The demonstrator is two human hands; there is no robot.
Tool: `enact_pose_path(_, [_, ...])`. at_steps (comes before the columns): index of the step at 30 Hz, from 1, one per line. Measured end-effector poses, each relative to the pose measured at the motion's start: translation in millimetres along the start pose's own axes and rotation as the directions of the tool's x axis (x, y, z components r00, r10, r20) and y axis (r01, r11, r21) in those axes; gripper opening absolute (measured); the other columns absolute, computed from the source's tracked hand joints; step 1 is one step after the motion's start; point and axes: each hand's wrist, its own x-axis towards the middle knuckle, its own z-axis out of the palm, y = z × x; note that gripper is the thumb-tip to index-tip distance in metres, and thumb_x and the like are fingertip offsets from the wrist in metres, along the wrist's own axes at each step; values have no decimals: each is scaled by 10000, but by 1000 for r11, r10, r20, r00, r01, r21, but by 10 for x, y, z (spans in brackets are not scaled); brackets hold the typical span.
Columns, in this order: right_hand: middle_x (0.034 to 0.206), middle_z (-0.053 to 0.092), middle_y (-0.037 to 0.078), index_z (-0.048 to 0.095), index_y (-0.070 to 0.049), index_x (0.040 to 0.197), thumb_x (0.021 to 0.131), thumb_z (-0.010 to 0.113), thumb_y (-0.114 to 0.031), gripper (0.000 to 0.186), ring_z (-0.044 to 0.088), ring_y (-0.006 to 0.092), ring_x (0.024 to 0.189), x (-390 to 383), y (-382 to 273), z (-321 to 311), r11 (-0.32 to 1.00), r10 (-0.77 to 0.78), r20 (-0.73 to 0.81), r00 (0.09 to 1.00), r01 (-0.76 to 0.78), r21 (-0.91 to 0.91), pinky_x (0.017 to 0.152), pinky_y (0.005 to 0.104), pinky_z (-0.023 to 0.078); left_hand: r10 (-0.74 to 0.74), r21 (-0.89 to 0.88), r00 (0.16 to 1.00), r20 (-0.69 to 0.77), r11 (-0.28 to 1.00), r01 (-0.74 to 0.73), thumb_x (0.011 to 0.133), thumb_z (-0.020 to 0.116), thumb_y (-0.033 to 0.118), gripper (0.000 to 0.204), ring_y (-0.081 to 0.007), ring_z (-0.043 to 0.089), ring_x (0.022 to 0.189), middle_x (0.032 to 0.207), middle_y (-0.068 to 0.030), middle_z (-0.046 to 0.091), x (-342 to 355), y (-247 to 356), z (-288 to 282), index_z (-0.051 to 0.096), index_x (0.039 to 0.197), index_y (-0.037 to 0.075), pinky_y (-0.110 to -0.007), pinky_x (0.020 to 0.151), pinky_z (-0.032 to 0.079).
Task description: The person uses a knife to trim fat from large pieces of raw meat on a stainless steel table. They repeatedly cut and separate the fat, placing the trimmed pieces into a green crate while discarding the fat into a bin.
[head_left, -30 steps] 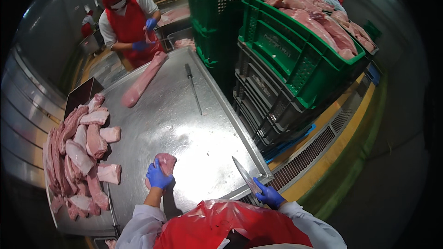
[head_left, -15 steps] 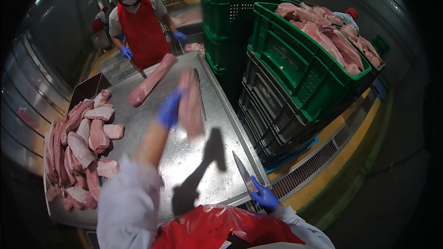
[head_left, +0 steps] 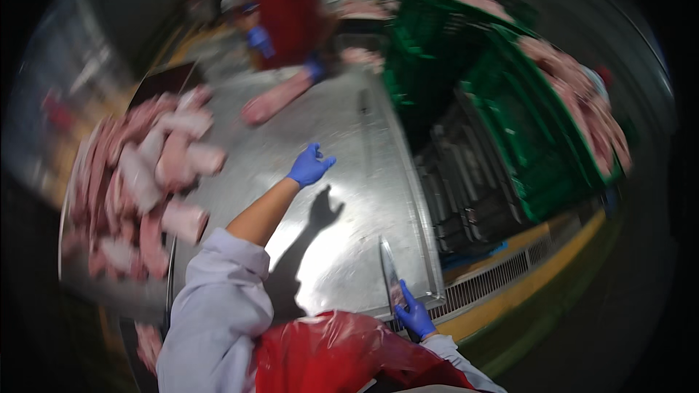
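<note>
the left hand point(head_left: 309, 167) hovers above the tabletop point(head_left: 364, 204), fingers spread, empty; the right hand point(head_left: 415, 316) grips a knife point(head_left: 388, 266) by its near right corner; a long meat piece point(head_left: 277, 98) lies at the far edge.

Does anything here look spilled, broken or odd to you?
Nothing clearly stands out as spilled or broken. The meat pieces lie heaped at the left of the metal table, the right hand holds the knife, and the left hand is empty. The green crate looks very full; blur hides finer detail.
</note>
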Motion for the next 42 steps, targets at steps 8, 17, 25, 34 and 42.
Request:
enact_pose_path(8, [736,582,-3,237,-205,1600,970,590,-53,738,484,81,538,553,-169,680,1000,-16,44,999,17,-17,473,275,441,-25,355,591,-806,779,517,773,738,468,962,-442,405,1345,1471,-293,383,-1633,-2809,-2068,316,1481,-29,-498,1125,345])
enact_pose_path(17, [745,626,54,257,-101,1582,948,576,-91,710,578,102,680,754,-1117,1816,971,38,144,989,-2,-241,676,274,490,-513,88,364,-778,484,871,595,843,655,1343,-411,360,1414,1524,-273,358,-1450,-3261,-4333,180,1541,-30,-509,1144,320])
enact_pose_path(25, [671,591,50,247,-124,1588,957,539,-61,698,539,100,575,441,-985,2133,970,-105,14,994,106,-220,586,288,485,-666,386,631,-397,503,773,707,782,527,896,-314,523,1277,1431,-160,506,-727,-3419,-5126,449,1450,155,-437,1056,427])
enact_pose_path(34, [612,542,13,200,-172,1606,929,528,-21,766,474,84,531,135,-712,2054,993,111,-29,993,-112,-47,530,276,435,-741,-737,559,-372,602,307,762,748,256,429,-249,605,904,1070,-94,673,-1122,-4434,-4819,675,1091,-11,-380,904,463])
enact_pose_path(42, [697,544,-5,227,-173,1602,911,515,-2,768,453,71,596,204,-1132,1733,977,214,-8,977,-214,-5,561,260,431,-530,-821,843,-86,518,242,763,736,154,233,-216,623,733,869,-73,671,-1903,-3827,-3568,715,941,5,-371,669,521])
